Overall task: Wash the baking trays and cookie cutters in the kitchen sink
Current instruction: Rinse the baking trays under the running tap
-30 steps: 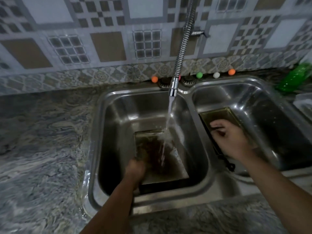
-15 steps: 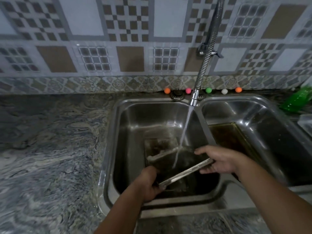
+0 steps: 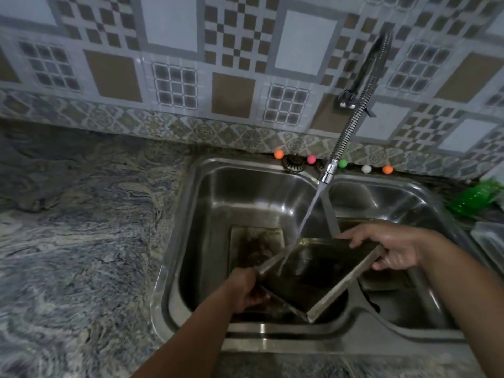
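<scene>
I hold a dark, greasy square baking tray (image 3: 321, 274) over the divider of the steel double sink (image 3: 185, 241), turned like a diamond. My left hand (image 3: 246, 289) grips its left corner and my right hand (image 3: 392, 249) grips its right corner. Water from the flexible tap (image 3: 326, 175) runs onto the tray. A second dirty tray (image 3: 253, 246) lies flat on the floor of the left basin. Another tray (image 3: 381, 279) shows partly in the right basin under my right hand.
Several small coloured balls (image 3: 278, 154) line the back rim of the sink. A green bottle (image 3: 474, 197) lies at the right beside a clear container (image 3: 491, 238). Marbled stone counter (image 3: 81, 227) spreads to the left; a tiled wall stands behind.
My right hand moved from the right basin to the tray's right corner. Both hands lifted the tray off the left basin floor and turned it under the water, exposing a second tray beneath.
</scene>
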